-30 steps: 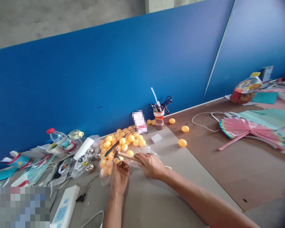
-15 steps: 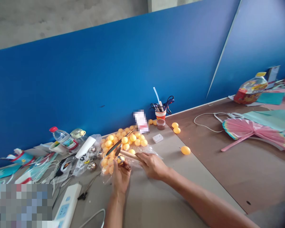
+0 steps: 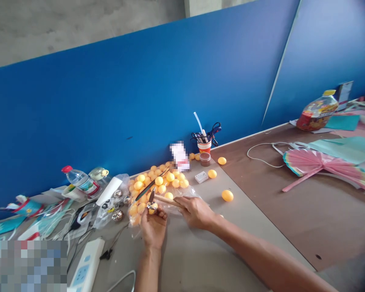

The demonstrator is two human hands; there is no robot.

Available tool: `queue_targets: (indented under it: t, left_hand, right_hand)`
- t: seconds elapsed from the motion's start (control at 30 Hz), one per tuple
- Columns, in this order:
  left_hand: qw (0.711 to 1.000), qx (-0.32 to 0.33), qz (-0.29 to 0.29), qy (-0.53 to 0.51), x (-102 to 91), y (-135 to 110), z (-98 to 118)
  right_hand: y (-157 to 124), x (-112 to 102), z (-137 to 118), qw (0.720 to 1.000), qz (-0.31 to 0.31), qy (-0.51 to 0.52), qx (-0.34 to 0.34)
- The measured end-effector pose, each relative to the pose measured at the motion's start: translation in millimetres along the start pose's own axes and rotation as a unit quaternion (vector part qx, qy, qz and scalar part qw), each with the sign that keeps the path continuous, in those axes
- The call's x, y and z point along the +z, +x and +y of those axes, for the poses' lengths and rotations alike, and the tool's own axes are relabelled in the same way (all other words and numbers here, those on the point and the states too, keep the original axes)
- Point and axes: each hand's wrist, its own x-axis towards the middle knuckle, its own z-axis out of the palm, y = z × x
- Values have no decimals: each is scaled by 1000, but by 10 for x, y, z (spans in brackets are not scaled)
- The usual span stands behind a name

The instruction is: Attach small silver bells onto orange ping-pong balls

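A blue partition (image 3: 124, 101) forms the rear boundary. Before it extends the counter (image 3: 200, 251), grey at the centre and brown at the right. A pink fan (image 3: 316, 162) lies spread on the right-hand section, well apart from the work. A clear plastic bag (image 3: 187, 192), loaded with orange balls (image 3: 158, 181), lies directly beyond the hands and bounds the work area on the far side. A white power strip (image 3: 88, 259) occupies the near left. A yellow-capped bottle (image 3: 318, 113) leans at the far right; a red-capped bottle (image 3: 83, 180) lies tilted at the left.

Right hand (image 3: 199, 213): grip clamped on the handle of a small hammer (image 3: 169, 201). The long axis of the hammer runs leftward and slightly away from the wearer; the dark head is at the left end, set crosswise above the left hand (image 3: 153, 231). Left hand: palm upward, grip clamped on a metallic ball (image 3: 152, 208), positioned directly under the head. Contact between head and ball cannot be determined.

A dark, narrow strip (image 3: 149, 186) lies diagonally over the bagged balls, just beyond the head. A paper cup (image 3: 204, 147) stands against the partition, with a round tub (image 3: 205, 160) in front and a small white box (image 3: 201, 177) nearer.
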Motion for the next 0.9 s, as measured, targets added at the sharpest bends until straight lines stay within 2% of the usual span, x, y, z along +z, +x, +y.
queue_targets:
  t: [0.1,0.2,0.3,0.43,0.6,0.73,0.9]
  left_hand:
    - [1000,0,9,-1,-19,6,-10]
    - [999,-4,37,-12,-64,27,-25]
    - [1000,-11,25,-14,-80,34,-23]
    - [999,-19,25,-8,-28,5,-9]
    - [998,-16,60,0,26,-29,-11]
    - [999,-6,41,-1,32,-31,-3]
    - [999,-20,46,-6,19,-16,11]
  right_hand:
    - [-7,-1,-28,1000,6,10,-9]
    - [-9,3,-44,1000,-13,19,-9]
    - [-1,0,-35,999,-9,37,-2]
    - [23,-9,4,998,10,65,13]
    - [41,-8,36,998,-10,60,29]
    - [36,-38,11,997,6,79,20]
    - [33,-59,-32,995,-33,90,34]
